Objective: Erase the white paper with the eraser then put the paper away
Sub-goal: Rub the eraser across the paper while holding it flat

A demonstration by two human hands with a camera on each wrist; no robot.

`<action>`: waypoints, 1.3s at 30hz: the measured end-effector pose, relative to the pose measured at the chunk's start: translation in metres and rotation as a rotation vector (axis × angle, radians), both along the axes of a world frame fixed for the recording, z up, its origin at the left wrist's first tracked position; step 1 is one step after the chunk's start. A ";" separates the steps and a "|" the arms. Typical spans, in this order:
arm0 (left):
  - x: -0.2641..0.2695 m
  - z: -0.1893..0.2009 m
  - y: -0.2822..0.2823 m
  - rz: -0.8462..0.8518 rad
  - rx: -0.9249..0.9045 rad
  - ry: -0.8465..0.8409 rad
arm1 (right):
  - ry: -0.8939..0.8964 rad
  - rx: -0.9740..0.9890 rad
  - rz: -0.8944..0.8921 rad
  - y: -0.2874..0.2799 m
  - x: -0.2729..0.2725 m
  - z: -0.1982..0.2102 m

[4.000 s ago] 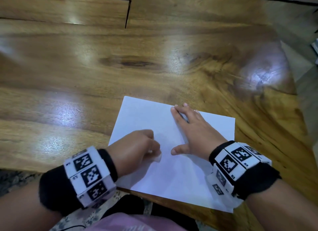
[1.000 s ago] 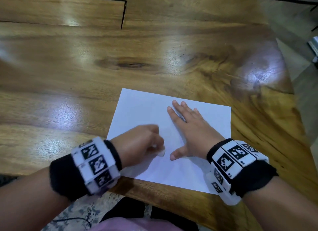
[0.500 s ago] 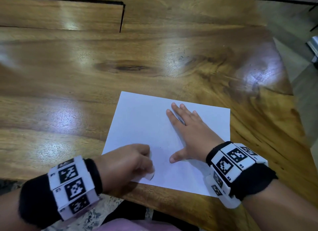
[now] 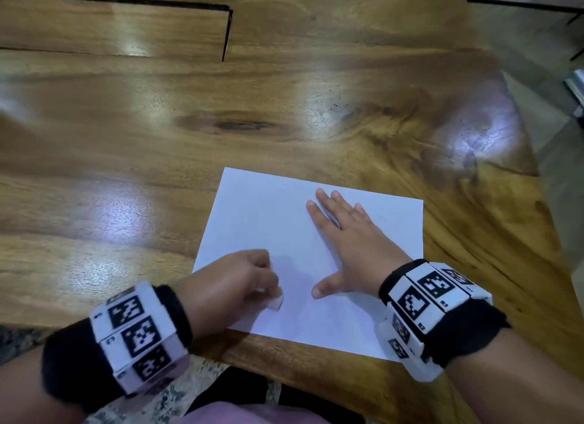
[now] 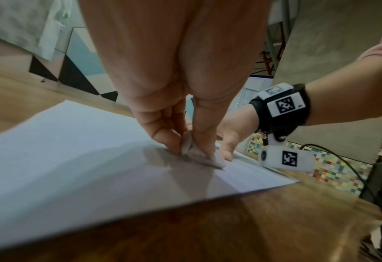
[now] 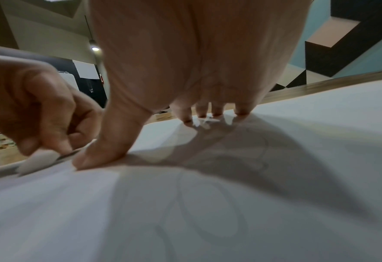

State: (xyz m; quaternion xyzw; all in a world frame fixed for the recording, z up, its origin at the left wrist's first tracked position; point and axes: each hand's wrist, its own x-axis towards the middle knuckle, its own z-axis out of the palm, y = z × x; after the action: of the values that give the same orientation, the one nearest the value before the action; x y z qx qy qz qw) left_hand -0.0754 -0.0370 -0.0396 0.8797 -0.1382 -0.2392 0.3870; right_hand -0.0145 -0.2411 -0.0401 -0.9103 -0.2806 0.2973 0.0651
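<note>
A white sheet of paper (image 4: 262, 221) lies flat on the wooden table near its front edge. My left hand (image 4: 240, 281) pinches a small white eraser (image 4: 274, 303) and presses it on the paper's lower left part; the eraser (image 5: 199, 156) shows between thumb and fingers in the left wrist view. My right hand (image 4: 344, 240) lies flat on the paper's right half, fingers straight and spread, thumb out to the left. Faint pencil curves (image 6: 207, 221) show on the paper (image 6: 320, 124) under my right palm. The eraser (image 6: 39, 159) appears at the left of the right wrist view.
The glossy wooden table (image 4: 158, 139) stretches far and left of the paper. A raised wooden panel (image 4: 110, 25) with a dark edge sits at the far left. The table's right edge drops to a grey floor (image 4: 556, 139). My lap lies just below the front edge.
My left hand has rubbed the eraser up and down the paper's lower left part, now slightly up and right from half a second ago. My right hand stays flat on the sheet.
</note>
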 end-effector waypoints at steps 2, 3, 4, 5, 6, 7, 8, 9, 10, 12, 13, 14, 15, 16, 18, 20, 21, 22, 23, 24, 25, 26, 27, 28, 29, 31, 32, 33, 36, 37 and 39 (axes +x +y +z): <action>-0.004 0.002 0.004 -0.093 0.037 -0.026 | 0.008 0.012 -0.003 0.000 -0.002 0.000; -0.003 0.002 0.006 -0.110 0.045 -0.017 | 0.012 0.018 -0.001 0.000 -0.005 0.000; -0.001 0.004 0.009 -0.089 0.028 0.002 | 0.018 0.021 0.002 0.001 -0.008 -0.001; 0.002 0.004 0.012 -0.048 0.023 0.002 | 0.024 0.021 0.002 0.002 -0.013 -0.001; 0.007 0.005 0.014 -0.008 0.027 -0.032 | 0.027 0.024 -0.003 0.003 -0.017 -0.001; 0.011 0.006 0.016 0.030 0.037 -0.057 | 0.032 0.026 -0.008 0.005 -0.023 -0.001; 0.016 0.005 0.017 0.057 0.043 -0.090 | 0.035 0.028 -0.014 0.008 -0.027 -0.001; 0.019 0.004 0.018 0.080 0.050 -0.113 | 0.035 0.033 -0.018 0.009 -0.032 -0.001; 0.020 0.003 0.018 0.094 0.053 -0.120 | 0.037 0.041 -0.020 0.011 -0.036 -0.001; 0.021 0.003 0.017 0.101 0.077 -0.106 | 0.058 0.066 -0.026 0.011 -0.040 -0.001; 0.021 0.002 0.017 0.102 0.090 -0.100 | 0.076 0.088 -0.044 0.010 -0.039 -0.001; 0.020 0.002 0.016 0.099 0.100 -0.101 | 0.092 0.116 -0.079 0.007 -0.037 0.000; 0.020 0.002 0.016 0.100 0.115 -0.095 | 0.100 0.142 -0.127 0.004 -0.034 0.001; 0.020 0.001 0.016 0.103 0.126 -0.093 | 0.098 0.158 -0.169 0.000 -0.030 0.002; 0.021 0.001 0.015 0.107 0.149 -0.085 | 0.086 0.144 -0.191 -0.008 -0.024 0.003; 0.025 0.004 0.013 0.079 0.193 -0.058 | 0.080 0.120 -0.156 -0.012 -0.023 0.001; 0.030 0.007 0.012 0.046 0.225 -0.041 | 0.078 0.116 -0.144 -0.012 -0.023 0.000; 0.036 0.009 0.010 0.012 0.256 -0.027 | 0.075 0.113 -0.142 -0.011 -0.024 -0.001; 0.043 0.012 0.007 -0.011 0.275 -0.025 | 0.070 0.107 -0.142 -0.010 -0.025 -0.002; 0.050 0.015 0.003 -0.010 0.277 -0.032 | 0.061 0.098 -0.141 -0.009 -0.026 -0.002; 0.058 0.017 -0.002 0.017 0.264 -0.041 | 0.051 0.089 -0.141 -0.008 -0.026 -0.003; 0.066 0.018 -0.008 0.055 0.246 -0.057 | 0.041 0.081 -0.140 -0.008 -0.026 -0.003; 0.073 0.017 -0.015 0.092 0.233 -0.083 | 0.034 0.072 -0.140 -0.008 -0.026 -0.004; 0.080 0.016 -0.022 0.123 0.225 -0.116 | 0.033 0.064 -0.139 -0.007 -0.026 -0.004; 0.085 0.015 -0.029 0.136 0.225 -0.143 | 0.034 0.059 -0.140 -0.007 -0.026 -0.003; 0.089 0.011 -0.040 0.125 0.244 -0.185 | 0.027 0.063 -0.142 -0.008 -0.026 -0.003; 0.087 0.009 -0.043 0.118 0.247 -0.204 | 0.020 0.064 -0.140 -0.008 -0.026 -0.003; 0.083 0.007 -0.043 0.110 0.235 -0.223 | 0.016 0.063 -0.137 -0.008 -0.025 -0.003; 0.061 0.006 -0.034 -0.029 0.208 -0.236 | 0.008 0.058 -0.134 -0.007 -0.025 -0.004; 0.055 0.007 -0.031 -0.097 0.225 -0.208 | 0.005 0.057 -0.132 -0.007 -0.025 -0.005; 0.056 0.011 -0.031 -0.167 0.269 -0.151 | -0.001 0.056 -0.129 -0.008 -0.026 -0.005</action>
State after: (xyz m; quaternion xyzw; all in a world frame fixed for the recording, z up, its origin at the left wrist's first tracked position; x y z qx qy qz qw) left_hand -0.0195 -0.0681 -0.0283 0.9246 -0.2062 -0.2199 0.2330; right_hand -0.0404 -0.2486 -0.0449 -0.9245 -0.2295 0.2840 0.1094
